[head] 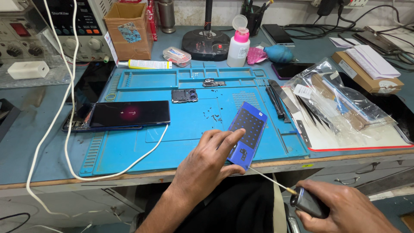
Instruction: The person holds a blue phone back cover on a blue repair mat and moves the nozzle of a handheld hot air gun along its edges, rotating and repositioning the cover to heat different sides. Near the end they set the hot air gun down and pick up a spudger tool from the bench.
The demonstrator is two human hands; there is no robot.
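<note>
So the left hand (206, 162) is pinching a flat blue rectangular phone back panel (247, 133) covered in a grid of small dark dots, thumb underneath and fingers curled over its lower left edge. The panel is tilted up off the front edge of the blue silicone work mat (142, 146), sticking out a bit past the edge of the table (26, 159).

The right hand (340, 211) is down low, below the table edge, wrapped tight around the dark round handle of a thin precision screwdriver (284, 186). The long shaft angles up and left, and its tip sits right at the bottom corner of the blue panel; can't tell for sure whether it's actually touching.

On the mat further back there's a small camera module part (184, 95) and a scatter of tiny screws (212, 115). To the left lies a dark phone with a dim reddish glow on its screen (129, 114), with a white cable (64, 129) looping round it. Right of the mat are black tweezers and pry tools (276, 101) and a crinkly clear plastic bag (336, 103). At the back stands a white bottle with a pink cap (238, 45) beside a cardboard box (129, 30).
</note>
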